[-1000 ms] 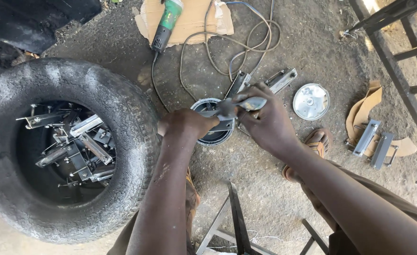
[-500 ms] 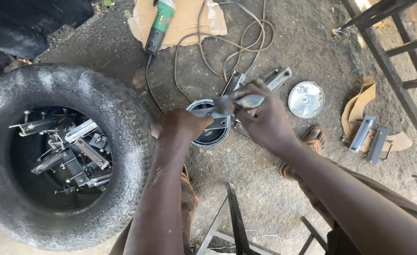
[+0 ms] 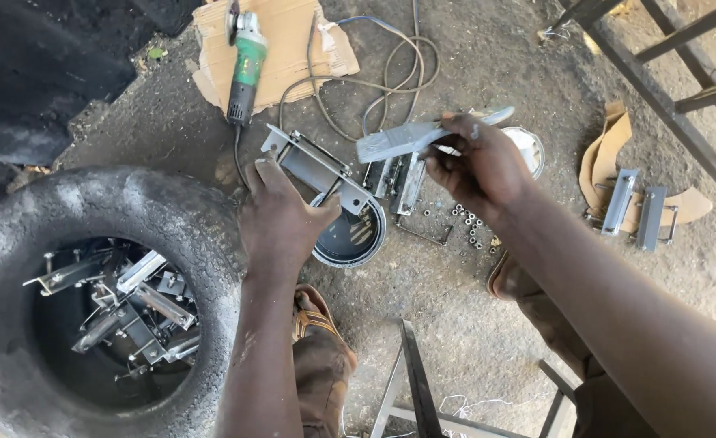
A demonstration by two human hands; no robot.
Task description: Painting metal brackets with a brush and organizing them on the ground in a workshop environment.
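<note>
My left hand (image 3: 281, 215) grips a flat grey metal bracket (image 3: 316, 168) with small tabs, holding it above a round dark tin (image 3: 350, 235) on the dirt ground. My right hand (image 3: 479, 166) holds a second grey metal bar (image 3: 398, 140) a little higher and to the right, apart from the first. Below and between the two hands lie more metal pieces (image 3: 402, 180) and several small nuts (image 3: 467, 223) scattered on the ground. A round shiny lid (image 3: 532, 146) lies just behind my right hand.
An old tyre (image 3: 90, 219) at the left holds several metal brackets (image 3: 122, 304). A green angle grinder (image 3: 244, 65) rests on cardboard (image 3: 293, 45) with its cable (image 3: 390, 73) looped nearby. Two more brackets (image 3: 638, 211) lie at the right by a metal frame (image 3: 682, 89). Metal legs (image 3: 414, 389) stand close below.
Both hands were together over the tin working one piece. Now they have come apart, each holding its own metal piece, the left bracket lifted up and leftward.
</note>
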